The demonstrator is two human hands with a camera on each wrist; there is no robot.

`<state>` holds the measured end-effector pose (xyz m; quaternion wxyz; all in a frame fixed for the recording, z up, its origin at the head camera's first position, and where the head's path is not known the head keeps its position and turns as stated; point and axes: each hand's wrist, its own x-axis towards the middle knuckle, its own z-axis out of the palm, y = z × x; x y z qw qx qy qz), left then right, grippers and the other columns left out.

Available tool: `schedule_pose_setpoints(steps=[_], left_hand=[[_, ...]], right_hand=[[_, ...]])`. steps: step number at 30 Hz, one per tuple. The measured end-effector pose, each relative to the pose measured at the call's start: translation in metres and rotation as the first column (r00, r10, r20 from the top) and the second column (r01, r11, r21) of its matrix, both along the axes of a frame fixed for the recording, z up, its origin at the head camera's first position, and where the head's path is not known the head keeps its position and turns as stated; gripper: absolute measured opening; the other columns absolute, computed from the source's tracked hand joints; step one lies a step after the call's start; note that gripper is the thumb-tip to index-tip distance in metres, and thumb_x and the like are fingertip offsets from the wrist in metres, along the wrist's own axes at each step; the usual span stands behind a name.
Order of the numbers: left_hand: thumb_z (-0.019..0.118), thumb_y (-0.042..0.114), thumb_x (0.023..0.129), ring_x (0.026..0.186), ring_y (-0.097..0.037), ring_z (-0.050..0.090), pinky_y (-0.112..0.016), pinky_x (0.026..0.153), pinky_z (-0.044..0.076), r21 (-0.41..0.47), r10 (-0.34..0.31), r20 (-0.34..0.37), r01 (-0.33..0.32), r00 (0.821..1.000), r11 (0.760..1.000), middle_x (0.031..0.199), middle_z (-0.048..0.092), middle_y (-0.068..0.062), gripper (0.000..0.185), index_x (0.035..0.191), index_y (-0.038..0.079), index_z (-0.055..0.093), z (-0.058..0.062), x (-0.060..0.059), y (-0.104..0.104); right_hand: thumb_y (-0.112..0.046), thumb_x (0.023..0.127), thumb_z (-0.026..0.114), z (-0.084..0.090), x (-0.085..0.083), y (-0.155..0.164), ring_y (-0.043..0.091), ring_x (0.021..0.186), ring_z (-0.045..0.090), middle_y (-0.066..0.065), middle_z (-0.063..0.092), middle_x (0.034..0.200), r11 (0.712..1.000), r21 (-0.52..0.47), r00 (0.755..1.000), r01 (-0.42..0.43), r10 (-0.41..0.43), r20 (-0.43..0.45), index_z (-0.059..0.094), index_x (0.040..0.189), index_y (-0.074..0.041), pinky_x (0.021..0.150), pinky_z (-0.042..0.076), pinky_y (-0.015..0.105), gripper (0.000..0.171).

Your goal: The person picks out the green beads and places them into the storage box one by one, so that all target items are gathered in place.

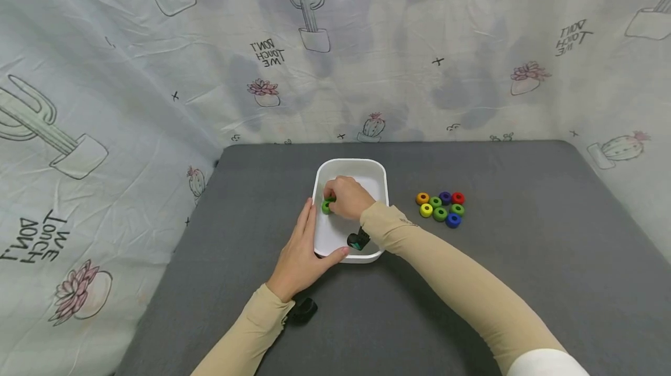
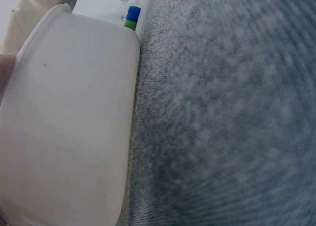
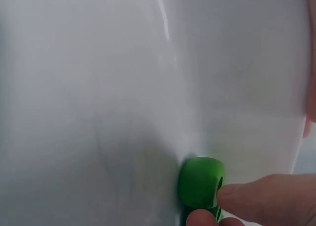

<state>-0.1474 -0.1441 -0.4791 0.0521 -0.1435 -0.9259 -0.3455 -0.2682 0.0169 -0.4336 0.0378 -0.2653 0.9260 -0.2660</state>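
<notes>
A white rectangular tub (image 1: 375, 173) stands on the grey table. My right hand (image 1: 350, 197) reaches down into it and pinches a green bead (image 1: 330, 197) by the left inner wall. Another green bead (image 1: 326, 208) lies right beside that one. In the right wrist view, a thumb and fingertips meet round the lower green bead, mostly hidden, while the thumb tip touches the upper green bead (image 3: 200, 182). My left hand (image 1: 301, 256) steadies the tub, with straight fingers along its left side and the thumb on the front rim.
Right of the tub lies a group of beads: orange (image 1: 422, 198), yellow (image 1: 426, 210), red (image 1: 458, 198), blue (image 1: 453, 220) and several more. Some stand stacked in the left wrist view, a blue bead (image 2: 133, 13) on top. A cactus-print cloth (image 1: 346, 91) hangs behind the table.
</notes>
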Motion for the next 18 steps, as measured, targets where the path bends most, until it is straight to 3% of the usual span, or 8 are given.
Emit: schedule_pose_setpoints(steps=[11, 18], left_hand=[[0.07, 0.068, 0.089, 0.16, -0.026, 0.021, -0.057, 0.116, 0.039, -0.004, 0.013, 0.009, -0.013, 1.0, 1.0, 0.177, -0.001, 0.004, 0.117, 0.168, 0.007, 0.01, -0.001, 0.001, -0.001], [0.069, 0.071, 0.089, 0.161, -0.026, 0.02, -0.059, 0.117, 0.036, -0.014, 0.021, 0.008, -0.021, 1.0, 1.0, 0.177, 0.002, 0.001, 0.117, 0.168, 0.007, 0.012, -0.001, 0.0, 0.0]], right_hand=[[-0.009, 0.091, 0.078, 0.006, 0.002, 0.009, 0.024, 0.096, 0.065, 0.012, 0.073, 0.104, 0.999, -0.032, 1.0, 0.005, -0.005, 0.002, 0.076, 0.111, -0.003, 0.09, 0.054, 0.041, 0.021], [-0.012, 0.092, 0.076, 0.015, 0.009, 0.025, 0.026, 0.1, 0.069, 0.015, 0.074, 0.113, 0.991, -0.132, 0.999, 0.013, -0.009, 0.036, 0.075, 0.117, -0.002, 0.09, 0.055, 0.04, 0.027]])
